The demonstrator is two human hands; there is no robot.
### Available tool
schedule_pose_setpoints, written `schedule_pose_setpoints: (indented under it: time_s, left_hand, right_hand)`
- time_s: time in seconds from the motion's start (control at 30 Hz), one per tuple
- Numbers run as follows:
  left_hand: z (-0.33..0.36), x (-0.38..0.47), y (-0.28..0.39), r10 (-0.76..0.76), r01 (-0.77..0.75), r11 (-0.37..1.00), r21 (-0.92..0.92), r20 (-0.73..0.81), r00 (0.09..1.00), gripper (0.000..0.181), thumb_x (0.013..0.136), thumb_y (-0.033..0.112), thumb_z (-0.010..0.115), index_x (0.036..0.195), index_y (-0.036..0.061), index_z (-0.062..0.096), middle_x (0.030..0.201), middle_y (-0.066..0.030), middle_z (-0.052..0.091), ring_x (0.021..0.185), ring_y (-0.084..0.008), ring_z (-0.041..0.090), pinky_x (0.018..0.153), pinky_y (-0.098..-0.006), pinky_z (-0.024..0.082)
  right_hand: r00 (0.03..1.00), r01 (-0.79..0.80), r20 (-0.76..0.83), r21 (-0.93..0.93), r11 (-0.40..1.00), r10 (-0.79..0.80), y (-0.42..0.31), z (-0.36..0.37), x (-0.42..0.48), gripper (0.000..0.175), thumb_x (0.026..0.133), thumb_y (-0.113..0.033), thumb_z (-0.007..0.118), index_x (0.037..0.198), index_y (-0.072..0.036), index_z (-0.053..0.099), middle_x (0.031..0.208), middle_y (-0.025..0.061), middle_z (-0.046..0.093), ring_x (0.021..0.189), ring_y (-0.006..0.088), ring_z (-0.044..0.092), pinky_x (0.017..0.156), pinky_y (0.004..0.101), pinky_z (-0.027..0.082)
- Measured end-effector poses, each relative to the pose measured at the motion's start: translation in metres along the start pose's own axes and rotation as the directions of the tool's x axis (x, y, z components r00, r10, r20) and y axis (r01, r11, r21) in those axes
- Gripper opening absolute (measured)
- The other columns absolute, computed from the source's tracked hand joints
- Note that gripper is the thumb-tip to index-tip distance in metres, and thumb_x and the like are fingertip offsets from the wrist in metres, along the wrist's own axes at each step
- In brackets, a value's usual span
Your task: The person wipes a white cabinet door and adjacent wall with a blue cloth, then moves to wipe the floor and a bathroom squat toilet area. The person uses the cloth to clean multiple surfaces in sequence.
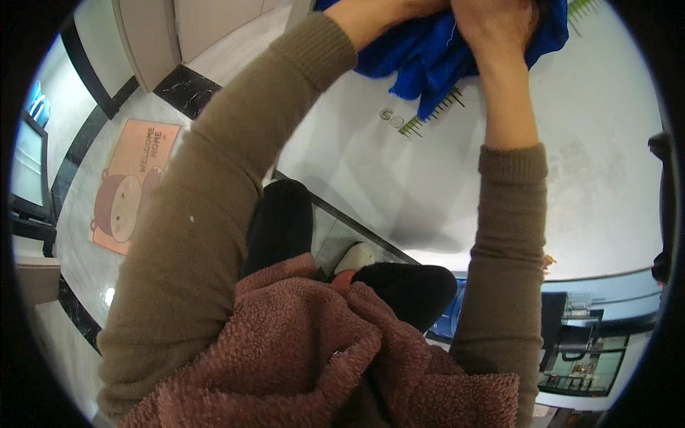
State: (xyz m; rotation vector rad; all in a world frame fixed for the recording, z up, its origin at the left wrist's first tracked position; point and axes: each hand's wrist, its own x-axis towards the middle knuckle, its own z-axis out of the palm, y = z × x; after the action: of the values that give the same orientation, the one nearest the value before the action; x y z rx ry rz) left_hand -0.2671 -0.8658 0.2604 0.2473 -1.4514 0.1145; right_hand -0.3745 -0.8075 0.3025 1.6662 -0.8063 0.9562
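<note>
A bunched blue cloth (428,59) hangs at the top of the view, against a white wall (342,139). My right hand (497,24) holds the cloth, its back towards me and its fingertips hidden. My left hand (420,6) reaches to the same cloth from the left. The upper picture edge cuts it off, so its fingers are out of view. Loose folds of cloth dangle below both hands, over green ruler marks (428,115) and an outlined number on the wall.
A pink doormat (136,176) with a bear picture lies on the tiled floor at left. Beyond it stand door panels (214,27). A dark skirting strip (364,230) edges the wall near my knees. At lower right are a blue container (447,318) and a glass-fronted cabinet (586,369).
</note>
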Motion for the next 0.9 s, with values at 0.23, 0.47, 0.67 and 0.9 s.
schedule_pose_setpoints:
  time_s: [0.23,0.47,0.67,0.9]
  left_hand:
    - [-0.018,-0.246,-0.022,-0.163,0.061,0.906,0.419,0.212,0.963,0.063,0.088,0.03,0.066,0.145,0.0073,0.051,0.153,-0.0212,0.043,0.136,-0.0392,0.045,0.113,-0.0513,0.035]
    - [-0.065,-0.377,0.061,-0.54,0.37,0.823,0.43,0.394,0.743,0.059,0.094,0.03,0.064,0.142,-0.0009,0.049,0.152,-0.0313,0.038,0.141,-0.0515,0.033,0.12,-0.056,0.023]
    - [-0.018,-0.241,0.075,-0.424,0.283,0.873,0.398,0.332,0.842,0.09,0.08,0.02,0.067,0.152,-0.0104,0.022,0.158,-0.0366,0.019,0.145,-0.0554,0.019,0.118,-0.0648,0.015]
    - [0.109,-0.024,0.126,0.054,-0.069,0.944,0.322,0.057,0.997,0.088,0.079,0.017,0.061,0.157,0.0002,0.024,0.16,-0.0284,0.027,0.148,-0.0491,0.023,0.121,-0.059,0.017]
  right_hand:
    - [0.9,-0.302,0.418,0.4,0.865,0.121,-0.082,0.027,-0.195,0.048,0.096,-0.043,0.061,0.128,-0.008,0.062,0.125,0.0221,0.066,0.113,0.0404,0.063,0.097,0.0485,0.05]
    - [0.563,-0.41,0.821,0.383,0.828,-0.101,-0.159,-0.023,-0.353,0.039,0.1,-0.025,0.052,0.133,-0.006,0.06,0.133,0.0229,0.058,0.123,0.0423,0.054,0.107,0.0479,0.04]
    - [0.859,-0.367,0.47,0.294,0.882,0.201,-0.085,-0.082,-0.27,0.029,0.094,-0.019,0.065,0.118,-0.003,0.067,0.114,0.0221,0.067,0.102,0.0417,0.063,0.089,0.0464,0.05]
    - [0.879,-0.404,0.12,-0.324,0.855,0.461,0.093,-0.148,-0.132,0.035,0.099,-0.037,0.057,0.088,-0.005,0.067,0.084,0.0209,0.068,0.074,0.0361,0.065,0.07,0.0521,0.045]
